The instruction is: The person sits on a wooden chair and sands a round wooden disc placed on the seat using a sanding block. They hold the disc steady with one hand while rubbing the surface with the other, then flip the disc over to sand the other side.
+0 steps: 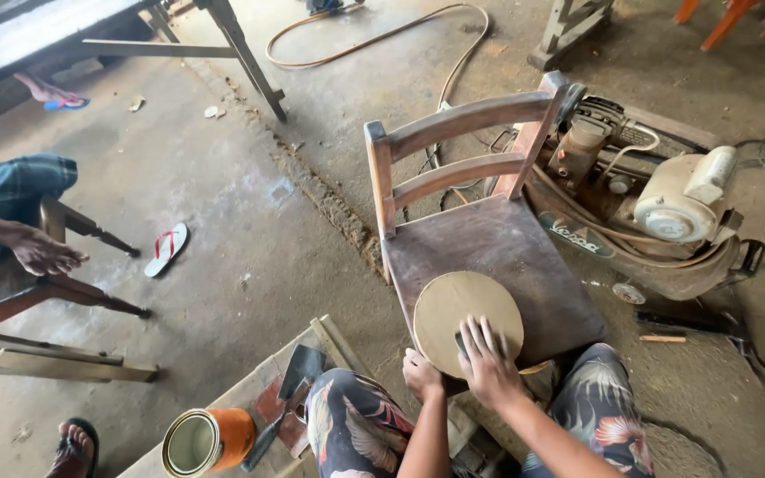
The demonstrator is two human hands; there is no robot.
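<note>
Pressing: right hand (pixel 489 361) lies flat on a round tan disc (pixel 468 319), fingers spread narrow and pointing away from the wearer; a small dark piece sits under the fingertips, kind unclear.
Left hand: left hand (pixel 421 373) curled at the near-left edge of the disc, thumb and fingers apparently pinching the rim; exact closure partly hidden by the right forearm.
Disc position: resting on the front of the wooden chair seat (pixel 498 257), its near edge overhanging toward the knees, directly under both sets of fingers.
Technique note (judgement): keep the left pinch firm so the disc cannot rotate; keep the right palm low and pressure even across the face; work on the part backed by the seat, not the overhang, which could flex.
Container: an orange tin can (pixel 210 440) lies tipped on a board, well to the left of the left fingers; its pale interior looks empty, though the bottom is not fully visible.
Beside can: a dark flat-bladed tool (pixel 289 389) between can and left knee.
Beyond fingertips: chair back, then a motor-driven machine (pixel 657 212) on the floor.
Far left: another person's hand (pixel 44 254) resting on a wooden frame.
</note>
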